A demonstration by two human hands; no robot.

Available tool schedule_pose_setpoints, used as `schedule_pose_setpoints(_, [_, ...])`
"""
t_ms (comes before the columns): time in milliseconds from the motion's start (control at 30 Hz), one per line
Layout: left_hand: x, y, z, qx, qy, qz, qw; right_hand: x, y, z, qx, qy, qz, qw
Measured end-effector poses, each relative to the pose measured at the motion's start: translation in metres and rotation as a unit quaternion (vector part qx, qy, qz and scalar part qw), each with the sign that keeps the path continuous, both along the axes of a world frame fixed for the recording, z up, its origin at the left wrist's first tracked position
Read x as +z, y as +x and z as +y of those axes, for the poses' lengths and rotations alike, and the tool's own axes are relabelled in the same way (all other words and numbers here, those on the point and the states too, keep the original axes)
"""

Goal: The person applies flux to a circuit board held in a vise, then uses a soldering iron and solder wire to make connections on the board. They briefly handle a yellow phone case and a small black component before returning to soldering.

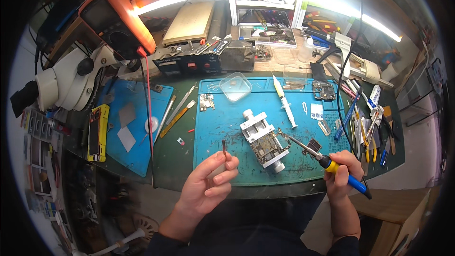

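Note:
My right hand (342,173) grips a soldering iron (356,184) by its blue and yellow handle. The iron's metal tip points left, close to the upper right edge of a circuit board (266,148); whether they touch I cannot tell. That board sits in a silver metal clamp holder (258,127) on the blue work mat (220,156). Between the thumb and fingers of my left hand (213,178) a thin dark stick-like tool (224,146) stands upright, left of the holder. Under the iron's shaft lies a small dark square part (313,146).
Behind the holder lie a syringe (284,102) and a clear plastic dish (235,86). Brushes and pliers (371,147) crowd the right side. An orange multimeter (116,21) and a white microscope (71,78) stand at left; red and black leads (150,128) hang down there.

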State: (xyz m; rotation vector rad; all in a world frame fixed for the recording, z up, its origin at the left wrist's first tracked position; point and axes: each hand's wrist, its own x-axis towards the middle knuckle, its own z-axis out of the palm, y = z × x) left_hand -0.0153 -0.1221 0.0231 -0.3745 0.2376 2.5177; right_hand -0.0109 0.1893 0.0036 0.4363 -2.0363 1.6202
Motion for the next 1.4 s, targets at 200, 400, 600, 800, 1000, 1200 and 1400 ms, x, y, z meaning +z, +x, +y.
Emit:
schedule_pose_setpoints(200, [0.002, 0.002, 0.001, -0.01, 0.026, -0.02, 0.999, 0.005, 0.0, -0.003, 0.0, 0.004, -0.003, 1.0])
schedule_pose_setpoints(400, [0.001, 0.002, 0.001, -0.012, 0.038, -0.044, 0.998, 0.008, 0.001, -0.005, -0.01, 0.016, -0.002, 1.0])
schedule_pose_setpoints(600, [-0.002, 0.0, 0.002, -0.017, 0.046, -0.049, 0.998, 0.002, 0.0, -0.002, -0.004, 0.014, 0.008, 1.0])
schedule_pose_setpoints(800, [-0.007, -0.001, 0.018, 0.046, -0.469, 0.239, 0.849, 0.013, -0.007, -0.003, 0.009, -0.026, -0.001, 1.0])
schedule_pose_setpoints(1000, [-0.009, -0.013, 0.042, 0.158, -0.728, 0.449, 0.492, 0.018, -0.017, 0.012, 0.054, 0.025, -0.001, 0.998])
schedule_pose_setpoints(1200, [-0.011, -0.007, 0.035, 0.166, -0.745, 0.438, 0.475, 0.013, -0.011, 0.012, 0.101, 0.017, -0.019, 0.995])
schedule_pose_setpoints(1400, [-0.008, -0.009, 0.026, 0.132, -0.741, 0.439, 0.491, 0.013, -0.019, 0.001, 0.143, 0.066, 0.079, 0.984])
